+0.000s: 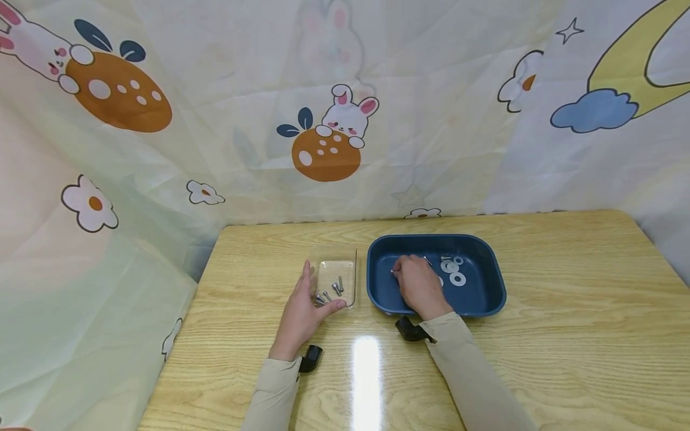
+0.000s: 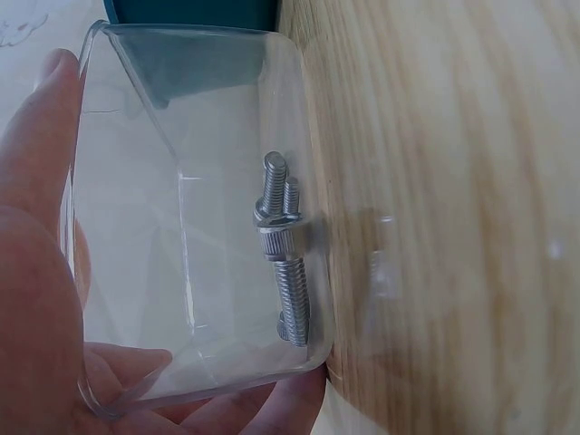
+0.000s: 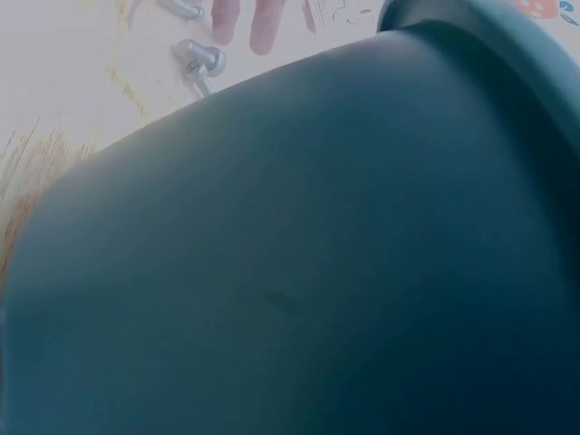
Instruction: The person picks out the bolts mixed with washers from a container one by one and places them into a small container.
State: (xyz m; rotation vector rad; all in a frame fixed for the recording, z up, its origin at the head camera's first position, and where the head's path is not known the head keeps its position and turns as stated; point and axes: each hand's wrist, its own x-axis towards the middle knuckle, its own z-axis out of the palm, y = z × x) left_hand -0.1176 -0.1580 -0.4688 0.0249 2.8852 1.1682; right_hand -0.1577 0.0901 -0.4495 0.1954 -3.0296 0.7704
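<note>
Far left of the frame: pale cloth backdrop [image 1: 162,251] with rabbit and flower prints, running across the top behind the wood table [image 1: 566,299]. Left of centre, my left hand [image 1: 299,314], spread wide, rests against the clear container [image 1: 336,267]: fingers along its left side, thumb along the near edge. Metal screws [image 1: 336,290] lie on the container's floor, toward its near end; exact count hard to make out, as some overlap. In the left wrist view the heap sits low against the base, one knurled head plain to see. Below that hand, lower centre-left, a black wrist camera [image 1: 311,358] at my tan cuff. Lower centre, a white glare on the wood. Right of centre stands the blue tray [image 1: 480,293], just beside the container, a narrow gap between. My right hand [image 1: 420,287] reaches over its near rim, fingers drawn in narrow, pinching a small pale piece [image 1: 393,272] in the tray's left half; too small to identify. Right of my knuckles, a loose screw [image 1: 428,261], then flat washers [image 1: 457,279], some overlapping. Right wrist view: mostly blue tray wall.
</note>
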